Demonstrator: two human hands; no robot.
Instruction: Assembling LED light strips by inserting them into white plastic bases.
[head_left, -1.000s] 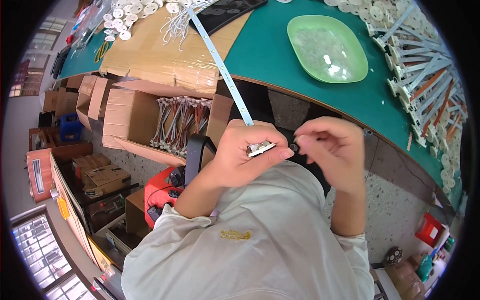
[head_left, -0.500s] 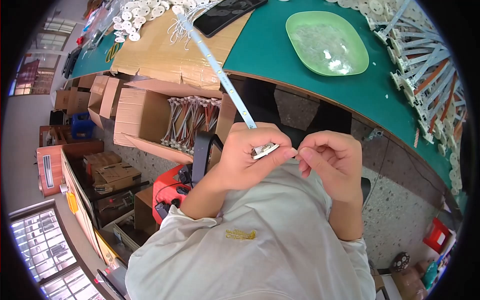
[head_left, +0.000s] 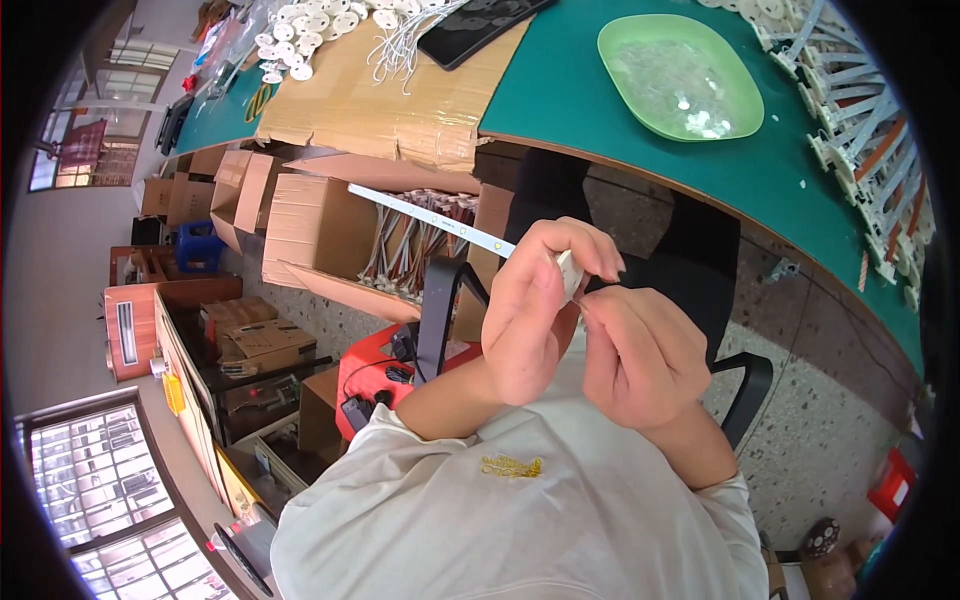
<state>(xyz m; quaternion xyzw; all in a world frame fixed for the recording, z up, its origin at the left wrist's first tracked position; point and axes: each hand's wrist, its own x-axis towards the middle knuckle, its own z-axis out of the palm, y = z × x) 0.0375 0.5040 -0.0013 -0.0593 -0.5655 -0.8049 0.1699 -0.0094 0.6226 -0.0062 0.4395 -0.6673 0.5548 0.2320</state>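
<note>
A narrow, pale LED strip [head_left: 430, 217] with small yellow chips slants up and left from my left hand [head_left: 525, 325]. At its near end a white round disc [head_left: 570, 275] is held between the fingers of that hand, its face turned to the right. My right hand [head_left: 648, 355] is closed in a pinch just below and right of the disc, close against it. Whatever lies between those fingertips is too small to make out. Both hands are above my lap.
A green bowl [head_left: 610, 60] with transparent bits stands on the green table [head_left: 560, 105]. Left of it are a black phone [head_left: 480, 30], white cords [head_left: 395, 60] and white discs [head_left: 300, 35] on cardboard. More strips [head_left: 880, 130] are piled right. An open carton [head_left: 320, 225] holds strips below.
The strip has swung down and left, from steeply upright to a flatter slant. My left hand has turned, bringing the disc upright, and the right hand has turned and moved slightly lower.
</note>
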